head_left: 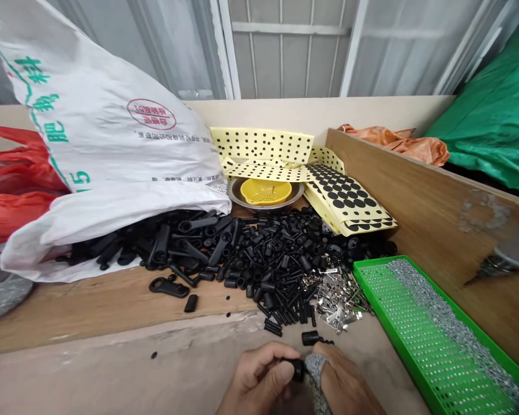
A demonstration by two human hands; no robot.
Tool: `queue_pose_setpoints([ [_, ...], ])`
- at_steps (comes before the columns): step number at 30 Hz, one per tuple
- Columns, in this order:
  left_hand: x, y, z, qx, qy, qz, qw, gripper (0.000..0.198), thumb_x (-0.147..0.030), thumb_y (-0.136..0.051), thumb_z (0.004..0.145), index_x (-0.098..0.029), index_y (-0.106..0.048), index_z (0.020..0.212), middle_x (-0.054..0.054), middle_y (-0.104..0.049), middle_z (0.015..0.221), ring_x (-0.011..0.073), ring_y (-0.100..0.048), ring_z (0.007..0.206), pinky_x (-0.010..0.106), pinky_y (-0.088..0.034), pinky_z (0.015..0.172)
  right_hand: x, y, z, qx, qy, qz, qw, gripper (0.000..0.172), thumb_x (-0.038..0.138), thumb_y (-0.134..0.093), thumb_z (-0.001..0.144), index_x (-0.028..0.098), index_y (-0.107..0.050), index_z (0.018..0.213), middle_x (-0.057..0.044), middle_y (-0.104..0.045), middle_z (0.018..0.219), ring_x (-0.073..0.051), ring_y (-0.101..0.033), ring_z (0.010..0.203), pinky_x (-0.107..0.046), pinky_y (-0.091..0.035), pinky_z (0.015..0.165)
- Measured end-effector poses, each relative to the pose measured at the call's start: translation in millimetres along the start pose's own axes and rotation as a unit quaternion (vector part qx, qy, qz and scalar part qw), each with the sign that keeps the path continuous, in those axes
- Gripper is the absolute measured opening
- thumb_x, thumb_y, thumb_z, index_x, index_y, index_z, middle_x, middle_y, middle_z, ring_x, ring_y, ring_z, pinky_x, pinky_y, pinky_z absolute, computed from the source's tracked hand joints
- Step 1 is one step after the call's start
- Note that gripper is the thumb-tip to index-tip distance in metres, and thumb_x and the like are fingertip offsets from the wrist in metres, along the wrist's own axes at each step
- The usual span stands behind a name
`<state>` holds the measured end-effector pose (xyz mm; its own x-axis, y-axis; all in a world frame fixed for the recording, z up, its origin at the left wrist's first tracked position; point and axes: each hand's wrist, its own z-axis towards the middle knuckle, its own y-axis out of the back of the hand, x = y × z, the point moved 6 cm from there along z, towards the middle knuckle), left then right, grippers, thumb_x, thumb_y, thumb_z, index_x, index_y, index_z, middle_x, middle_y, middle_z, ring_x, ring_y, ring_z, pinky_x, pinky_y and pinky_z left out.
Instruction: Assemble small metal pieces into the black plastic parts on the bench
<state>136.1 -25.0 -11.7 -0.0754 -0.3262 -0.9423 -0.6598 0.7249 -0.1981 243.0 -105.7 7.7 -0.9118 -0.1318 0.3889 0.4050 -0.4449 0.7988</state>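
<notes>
My left hand [259, 377] and my right hand [343, 383] meet at the bottom edge of the view, close to me. Together they pinch a small black plastic part [297, 369] between their fingertips. My right hand wears a grey fabric cot on one finger. Just beyond them lies a loose black cap [310, 338]. Further out spreads a heap of black plastic parts [251, 253] with a small pile of shiny metal clips [335, 294] at its right side.
A white woven sack [104, 150] spills black parts at the left, with red bags [12, 184] behind it. A metal bowl holding a yellow strainer [266, 192], yellow sheets of black dots [346, 199], a green perforated tray [432, 340] and a wooden board [450, 207] lie to the right.
</notes>
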Motion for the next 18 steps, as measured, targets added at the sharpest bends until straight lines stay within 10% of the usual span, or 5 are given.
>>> queue_pose_setpoints([
  [5, 14, -4.2, 4, 0.012, 0.046, -0.071, 0.996, 0.048, -0.058, -0.070, 0.067, -0.013, -0.066, 0.085, -0.002, -0.057, 0.060, 0.0070, -0.042, 0.051, 0.019, -0.028, 0.051, 4, 9, 9, -0.024, 0.065, -0.014, 0.997, 0.025, 0.007, -0.029, 0.086, 0.023, -0.037, 0.069, 0.002, -0.045, 0.059, -0.014, -0.051, 0.056, -0.022, -0.034, 0.046],
  [11, 8, 0.4, -1, -0.013, 0.009, -0.062, 0.998, 0.041, -0.053, -0.070, 0.071, -0.015, -0.065, 0.086, -0.002, -0.056, 0.061, 0.0073, -0.042, 0.054, 0.018, -0.028, 0.052, -9, -13, -12, -0.012, 0.017, -0.033, 0.999, 0.022, 0.011, -0.028, 0.088, 0.021, -0.046, 0.096, -0.007, -0.064, 0.080, -0.020, -0.062, 0.076, -0.030, -0.050, 0.069],
  [18, -23, 0.6, -9, -0.024, -0.164, 0.194, 0.967, 0.018, -0.038, -0.058, 0.086, -0.023, -0.067, 0.090, 0.000, -0.063, 0.075, 0.0139, -0.056, 0.069, 0.020, -0.040, 0.063, -14, -14, -10, 0.120, -0.037, 0.107, 0.986, 0.018, 0.018, -0.035, 0.085, 0.021, -0.052, 0.087, -0.008, -0.065, 0.084, -0.021, -0.063, 0.080, -0.030, -0.050, 0.076],
])
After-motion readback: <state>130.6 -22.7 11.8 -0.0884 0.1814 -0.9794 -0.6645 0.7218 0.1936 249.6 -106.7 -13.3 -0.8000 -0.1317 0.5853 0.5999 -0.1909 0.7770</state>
